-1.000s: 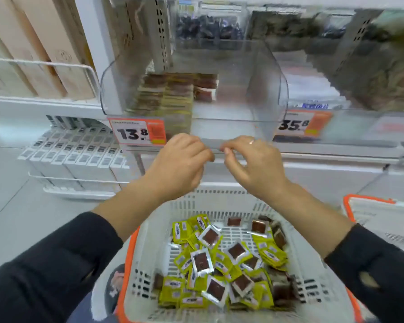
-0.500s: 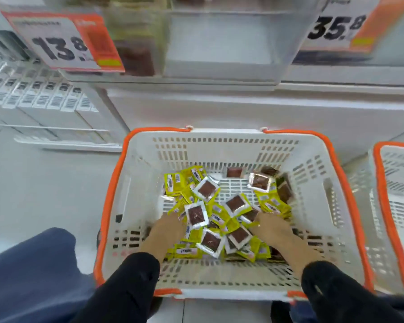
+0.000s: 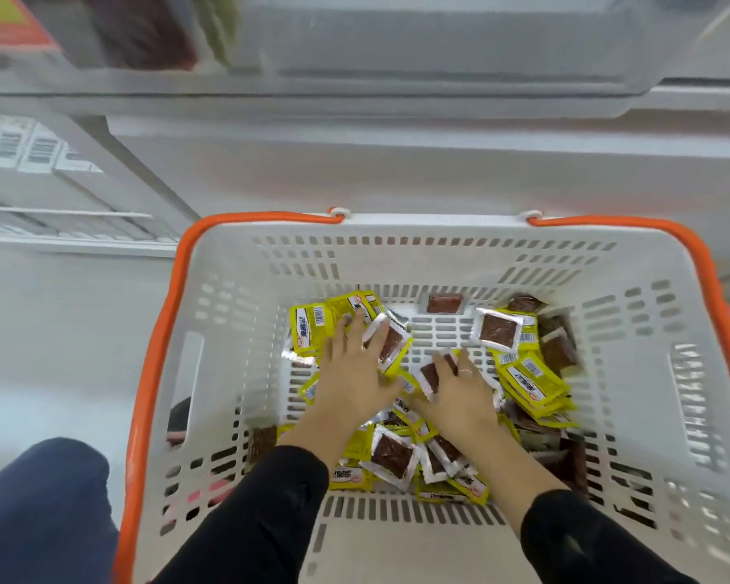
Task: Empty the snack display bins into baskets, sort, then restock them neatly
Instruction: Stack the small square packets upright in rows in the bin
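Neither of my hands has closed on anything: my left hand [image 3: 355, 373] lies flat, fingers spread, on the small yellow-and-silver foil snack packets [image 3: 397, 453] toward ten o'clock of the heap, and my right hand [image 3: 460, 392] rests with loosely straight fingers, a ring on one, over a silver packet with a brown square window [image 3: 430, 375] near the middle. All the packets I can see lie loose on the floor of the white slotted plastic basket with the orange rim [image 3: 157, 330], thickest from three to six o'clock, with one bare brown packet [image 3: 444, 303] alone at twelve. Above, at twelve o'clock, hangs the clear plastic display bin [image 3: 439, 44], blurred. I judge the sorting barely begun. Slippery foil may slide apart under flat palms, so a scoop could spill; thin packets might also wedge in the floor slots, and mixed faces could get mis-sorted.
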`<state>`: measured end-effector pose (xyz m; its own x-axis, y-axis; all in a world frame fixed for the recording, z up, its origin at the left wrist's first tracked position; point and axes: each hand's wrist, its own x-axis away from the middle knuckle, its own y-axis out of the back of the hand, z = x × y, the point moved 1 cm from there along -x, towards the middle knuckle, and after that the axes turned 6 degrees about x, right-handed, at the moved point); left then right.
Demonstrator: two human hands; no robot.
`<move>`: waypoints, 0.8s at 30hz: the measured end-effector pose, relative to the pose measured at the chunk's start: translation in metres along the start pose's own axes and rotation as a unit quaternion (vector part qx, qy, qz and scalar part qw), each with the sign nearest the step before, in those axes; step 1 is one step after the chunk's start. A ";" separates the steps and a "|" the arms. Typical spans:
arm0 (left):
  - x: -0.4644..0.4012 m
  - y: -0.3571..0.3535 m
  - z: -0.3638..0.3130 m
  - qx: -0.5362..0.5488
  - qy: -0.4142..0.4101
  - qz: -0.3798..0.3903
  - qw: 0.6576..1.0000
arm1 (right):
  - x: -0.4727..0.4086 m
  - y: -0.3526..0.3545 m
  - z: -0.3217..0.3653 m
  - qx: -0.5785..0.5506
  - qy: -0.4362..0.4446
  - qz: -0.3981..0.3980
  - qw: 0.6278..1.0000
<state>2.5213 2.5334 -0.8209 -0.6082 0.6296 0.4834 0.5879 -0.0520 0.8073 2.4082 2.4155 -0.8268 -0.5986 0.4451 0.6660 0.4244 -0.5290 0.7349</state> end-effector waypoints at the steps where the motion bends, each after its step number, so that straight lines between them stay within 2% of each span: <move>1: -0.004 -0.005 -0.003 -0.025 -0.004 0.032 0.999 | 0.001 -0.003 0.003 0.024 0.018 0.002 1.000; 3: -0.007 -0.016 -0.006 -0.051 0.010 0.063 0.997 | 0.005 -0.010 0.009 0.071 0.055 0.018 0.996; 6: 0.000 -0.024 -0.008 -0.054 0.039 0.055 0.996 | 0.008 -0.016 0.014 0.109 0.057 0.039 0.992; 10: 0.022 -0.024 0.002 -0.071 0.034 0.053 0.995 | 0.018 -0.014 0.028 0.139 0.069 0.045 0.987; 12: 0.035 -0.021 0.007 -0.021 0.034 0.056 0.998 | 0.025 -0.014 0.029 0.101 0.075 0.048 0.991; 14: 0.049 -0.011 0.007 0.118 0.065 0.027 0.990 | 0.034 -0.013 0.024 0.026 0.068 0.046 0.996; 16: 0.060 0.002 0.005 0.266 0.116 -0.021 0.957 | 0.047 -0.001 0.019 -0.077 0.043 0.057 0.994; 19: 0.074 0.021 -0.001 0.426 0.154 -0.092 0.887 | 0.064 0.017 0.012 -0.188 -0.003 0.074 0.979; 22: 0.085 0.041 -0.009 0.577 0.200 -0.152 0.778 | 0.081 0.033 0.011 -0.308 -0.048 0.047 0.949; 24: 0.092 0.054 -0.013 0.663 0.236 -0.150 0.694 | 0.091 0.047 0.014 -0.458 -0.073 0.033 0.886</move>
<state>2.4903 2.5783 -0.7281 -0.7329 0.1172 0.6701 0.1802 0.9833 0.0251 2.3834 2.4413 -0.7294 -0.4708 0.4452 0.7617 -0.3133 -0.8914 0.3274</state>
